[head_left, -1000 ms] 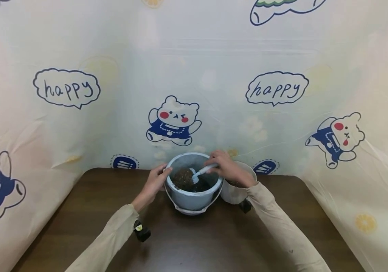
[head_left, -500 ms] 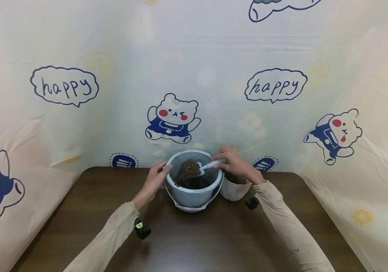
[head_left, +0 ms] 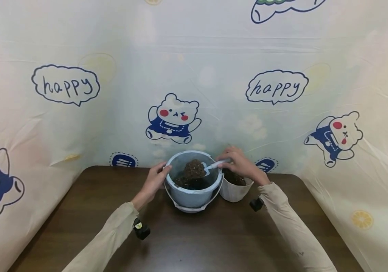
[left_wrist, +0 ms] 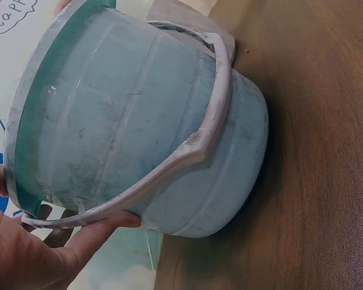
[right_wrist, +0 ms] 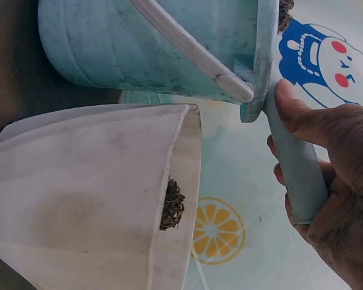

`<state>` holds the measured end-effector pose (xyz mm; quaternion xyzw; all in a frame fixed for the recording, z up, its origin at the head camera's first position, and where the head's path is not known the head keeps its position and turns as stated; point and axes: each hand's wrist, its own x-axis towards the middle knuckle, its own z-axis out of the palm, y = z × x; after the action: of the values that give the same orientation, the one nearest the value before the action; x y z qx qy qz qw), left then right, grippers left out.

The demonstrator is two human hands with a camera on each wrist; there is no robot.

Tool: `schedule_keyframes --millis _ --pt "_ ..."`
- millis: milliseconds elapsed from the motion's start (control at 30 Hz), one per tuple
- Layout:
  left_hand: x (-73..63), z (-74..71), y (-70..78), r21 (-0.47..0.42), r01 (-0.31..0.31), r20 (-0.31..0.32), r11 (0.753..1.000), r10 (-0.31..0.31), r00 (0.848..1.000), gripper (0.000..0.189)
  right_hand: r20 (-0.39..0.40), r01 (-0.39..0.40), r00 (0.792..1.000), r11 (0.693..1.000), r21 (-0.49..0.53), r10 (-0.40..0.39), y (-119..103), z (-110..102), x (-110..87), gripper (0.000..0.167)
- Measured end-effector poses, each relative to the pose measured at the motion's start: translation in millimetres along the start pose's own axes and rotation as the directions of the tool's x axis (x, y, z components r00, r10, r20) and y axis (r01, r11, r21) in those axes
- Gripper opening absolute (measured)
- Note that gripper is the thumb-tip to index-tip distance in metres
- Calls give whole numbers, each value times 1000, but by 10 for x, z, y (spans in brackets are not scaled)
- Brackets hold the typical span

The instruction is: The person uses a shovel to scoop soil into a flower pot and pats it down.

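A light blue bucket (head_left: 191,199) stands on the table with dark soil (head_left: 188,184) inside and its pale handle hanging down in front. My left hand (head_left: 152,182) grips the bucket's left side at the rim; in the left wrist view its thumb (left_wrist: 103,232) lies along the outer wall. My right hand (head_left: 239,163) holds a small blue trowel (head_left: 216,164) by the handle. Heaped on the trowel's blade is a clump of brown soil (head_left: 195,169), raised inside the bucket's mouth. In the right wrist view the trowel's grip (right_wrist: 299,172) passes right at the bucket's rim.
A whitish plant pot (head_left: 235,192) with soil in it stands close against the bucket's right side, below my right hand. The brown table (head_left: 187,245) reaches back to a printed cloth backdrop (head_left: 214,75). Black wrist cameras hang under both sleeves.
My right hand has lifted the trowel up and to the right, bringing a heaped clump of soil off the bucket's contents. My left hand stays at the rim.
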<state>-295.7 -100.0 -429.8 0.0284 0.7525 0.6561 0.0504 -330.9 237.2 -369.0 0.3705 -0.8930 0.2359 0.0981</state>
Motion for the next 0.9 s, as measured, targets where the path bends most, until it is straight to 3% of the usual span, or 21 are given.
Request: schedule_keyframes --millis 433,900 --pt "2 -10 -9 8 -1 0 1000 1 1000 49 -8 -2 1000 1000 5 2 73 -58 -64 21" --pt "-6 -3 -14 3 -9 -5 1000 9 1000 50 -14 -104 994 994 40 104 164 -281 -227 22"
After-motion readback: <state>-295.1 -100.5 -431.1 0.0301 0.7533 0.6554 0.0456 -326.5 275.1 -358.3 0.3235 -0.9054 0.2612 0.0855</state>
